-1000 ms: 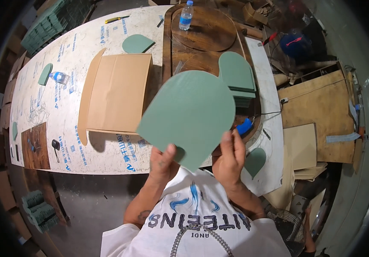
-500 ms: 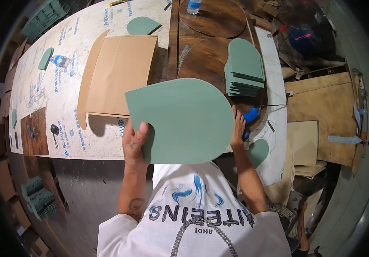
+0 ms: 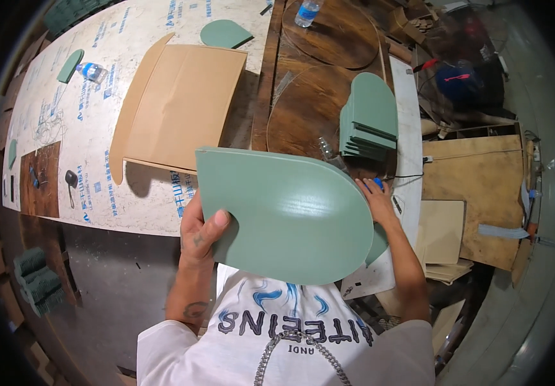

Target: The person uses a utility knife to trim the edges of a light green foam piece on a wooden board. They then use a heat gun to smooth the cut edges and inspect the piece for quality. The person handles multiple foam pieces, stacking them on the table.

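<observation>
My left hand [image 3: 203, 228] grips a green board [image 3: 284, 215] by its left edge, thumb on top and fingers underneath. The board has one rounded end, pointing right, and is raised in front of my shirt. Just past that end, my right hand [image 3: 380, 202] is closed over a blue tool [image 3: 375, 184], of which only small blue patches show between the fingers. Its kind cannot be made out. Beyond the right hand stands a stack of similar green boards [image 3: 370, 109] on the brown wooden surface. A small clear, shiny object [image 3: 325, 148] lies left of the stack.
A curved brown cardboard-coloured piece [image 3: 181, 103] lies on the printed white tabletop [image 3: 97, 193]. Smaller green pieces [image 3: 224, 33] and two water bottles [image 3: 306, 13] stand around it. A black cord [image 3: 409, 175] runs off rightward. Another green stack [image 3: 36, 280] is at lower left.
The board has come lower and tilted, its surface now catching light. My right hand has shifted right and slightly down, and its fingers have closed over the blue tool.
</observation>
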Motion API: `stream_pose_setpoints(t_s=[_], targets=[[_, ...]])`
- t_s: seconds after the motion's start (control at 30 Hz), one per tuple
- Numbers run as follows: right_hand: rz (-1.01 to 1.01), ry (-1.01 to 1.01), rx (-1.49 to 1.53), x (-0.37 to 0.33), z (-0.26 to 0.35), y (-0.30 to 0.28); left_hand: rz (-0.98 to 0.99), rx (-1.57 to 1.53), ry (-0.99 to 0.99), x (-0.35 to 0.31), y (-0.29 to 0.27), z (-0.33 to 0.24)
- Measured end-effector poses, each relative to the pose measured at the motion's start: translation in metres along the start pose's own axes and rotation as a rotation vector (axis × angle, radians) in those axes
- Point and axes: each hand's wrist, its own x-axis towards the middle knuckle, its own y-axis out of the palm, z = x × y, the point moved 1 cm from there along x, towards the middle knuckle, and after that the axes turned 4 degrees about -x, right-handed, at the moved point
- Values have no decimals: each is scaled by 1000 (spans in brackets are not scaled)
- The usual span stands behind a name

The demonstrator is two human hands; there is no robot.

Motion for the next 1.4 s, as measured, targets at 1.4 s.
stream_pose_setpoints(t_s=[1.4], targets=[[-1330, 472, 494, -146, -166, -194, -227, 19, 281, 15, 162, 71]])
